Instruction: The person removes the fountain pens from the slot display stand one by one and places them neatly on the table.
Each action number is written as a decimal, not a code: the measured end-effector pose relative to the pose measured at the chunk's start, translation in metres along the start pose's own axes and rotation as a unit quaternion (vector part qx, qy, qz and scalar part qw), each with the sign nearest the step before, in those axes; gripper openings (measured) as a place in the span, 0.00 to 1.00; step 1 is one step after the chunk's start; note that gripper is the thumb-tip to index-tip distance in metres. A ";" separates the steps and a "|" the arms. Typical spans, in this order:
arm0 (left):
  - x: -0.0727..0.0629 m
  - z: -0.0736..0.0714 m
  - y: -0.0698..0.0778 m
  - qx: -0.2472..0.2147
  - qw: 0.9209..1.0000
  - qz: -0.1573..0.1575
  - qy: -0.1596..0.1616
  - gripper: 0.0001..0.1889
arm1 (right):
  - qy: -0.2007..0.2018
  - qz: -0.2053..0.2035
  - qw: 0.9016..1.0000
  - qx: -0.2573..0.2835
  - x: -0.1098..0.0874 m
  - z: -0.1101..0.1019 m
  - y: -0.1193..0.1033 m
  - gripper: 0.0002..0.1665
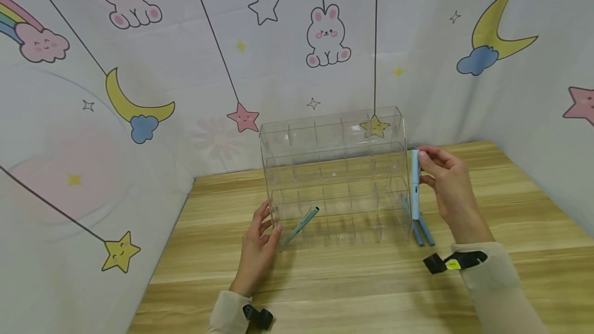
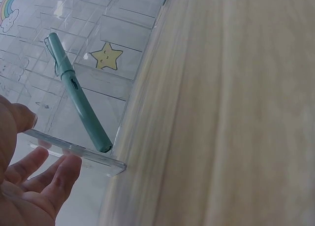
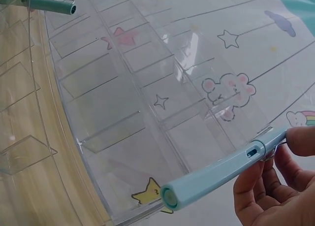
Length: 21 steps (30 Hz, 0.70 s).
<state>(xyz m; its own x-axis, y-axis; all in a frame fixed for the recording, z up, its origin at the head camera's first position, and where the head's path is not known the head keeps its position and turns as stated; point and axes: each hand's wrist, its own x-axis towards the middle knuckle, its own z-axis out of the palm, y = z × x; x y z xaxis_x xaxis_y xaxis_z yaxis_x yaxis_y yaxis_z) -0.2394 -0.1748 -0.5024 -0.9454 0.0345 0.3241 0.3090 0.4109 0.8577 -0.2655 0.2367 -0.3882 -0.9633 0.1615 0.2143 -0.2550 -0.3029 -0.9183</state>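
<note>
A clear acrylic tiered rack (image 1: 335, 201) with rows of small compartments stands on the table. My left hand (image 1: 259, 254) holds its left side panel, thumb on the inner side and fingers outside, as the left wrist view shows. A teal green pen (image 2: 81, 100) with a clip leans at a slant in the bottom left compartment, cap end up. Beside the rack's right side panel, my right hand (image 1: 449, 184) pinches a light blue pen (image 3: 216, 174) by its clip end. In the head view that pen is upright, its other end pointing down.
Two darker blue pens (image 1: 423, 232) lie on the wood-grain table (image 1: 366, 287) just right of the rack, below the held pen. A white cloth backdrop (image 1: 287, 76) with printed rabbits, stars and moons rises behind the table and at both sides.
</note>
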 end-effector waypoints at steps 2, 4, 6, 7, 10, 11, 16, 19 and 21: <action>0.000 0.000 0.000 0.000 1.000 0.000 0.001 0.37 | 0.001 -0.002 1.000 0.002 0.000 -0.001 -0.001 0.06; 0.000 0.000 0.000 -0.001 1.000 0.001 0.000 0.37 | 0.003 -0.001 1.000 0.004 0.000 -0.002 -0.001 0.06; 0.000 0.000 0.000 -0.003 1.000 0.002 -0.001 0.38 | 0.006 -0.002 1.000 0.003 0.001 -0.004 -0.002 0.05; 0.000 0.000 0.000 -0.004 1.000 0.003 -0.002 0.38 | 0.007 -0.001 1.000 0.002 0.001 -0.005 -0.002 0.05; 0.000 -0.001 0.000 -0.008 1.000 0.004 -0.004 0.38 | 0.009 -0.001 1.000 -0.004 0.001 -0.007 -0.001 0.04; 0.000 -0.001 0.000 -0.009 1.000 0.004 -0.004 0.38 | 0.009 -0.002 1.000 -0.007 0.001 -0.008 -0.001 0.04; 0.000 -0.001 0.001 -0.010 1.000 0.007 -0.003 0.38 | 0.008 0.002 1.000 -0.003 0.002 -0.009 -0.001 0.04; 0.000 -0.001 0.000 -0.010 1.000 0.009 -0.003 0.38 | 0.009 0.000 1.000 0.003 0.003 -0.010 0.000 0.05; 0.000 -0.001 0.000 -0.011 1.000 0.010 -0.003 0.37 | 0.008 -0.003 1.000 0.006 0.003 -0.010 0.000 0.06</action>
<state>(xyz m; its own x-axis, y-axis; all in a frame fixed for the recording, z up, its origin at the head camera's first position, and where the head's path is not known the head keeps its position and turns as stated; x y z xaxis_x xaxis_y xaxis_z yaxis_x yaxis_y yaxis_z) -0.2390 -0.1756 -0.5017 -0.9397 0.0472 0.3387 0.3294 0.3906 0.8596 -0.2677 0.2466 -0.3904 -0.9603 0.1787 0.2141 -0.2617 -0.3125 -0.9132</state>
